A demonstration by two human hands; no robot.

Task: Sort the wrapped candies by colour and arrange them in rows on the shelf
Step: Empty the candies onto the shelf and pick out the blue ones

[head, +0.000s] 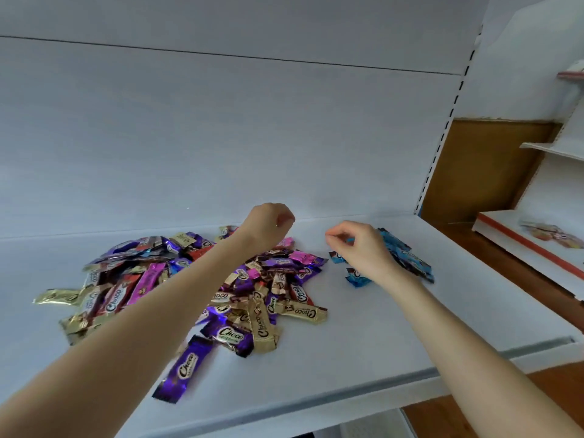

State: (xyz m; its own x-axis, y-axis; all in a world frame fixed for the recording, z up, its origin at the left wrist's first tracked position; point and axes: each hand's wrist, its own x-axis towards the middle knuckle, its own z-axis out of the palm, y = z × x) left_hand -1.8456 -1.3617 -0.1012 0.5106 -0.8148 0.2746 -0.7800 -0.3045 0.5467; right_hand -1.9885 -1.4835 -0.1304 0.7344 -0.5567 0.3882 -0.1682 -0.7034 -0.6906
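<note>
Shop: slotted shelving (442,137), candies (196,279)

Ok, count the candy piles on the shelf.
2. A mixed pile lies centre-left. A blue pile lies to its right, partly hidden behind the right hand, so some of its candies may be out of sight.

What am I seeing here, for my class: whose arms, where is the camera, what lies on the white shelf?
No machine: these are a person's two bare arms, filmed by one head-worn camera looking forward and down. On the white metal shelf lies a mixed heap of purple, gold, pink and red foil-wrapped candies; right of it, a small group of blue foil-wrapped candies. The left hand hovers over the heap's far side, fingers curled, nothing visible in it. The right hand, above the blue group, seems to pinch one blue candy.
</note>
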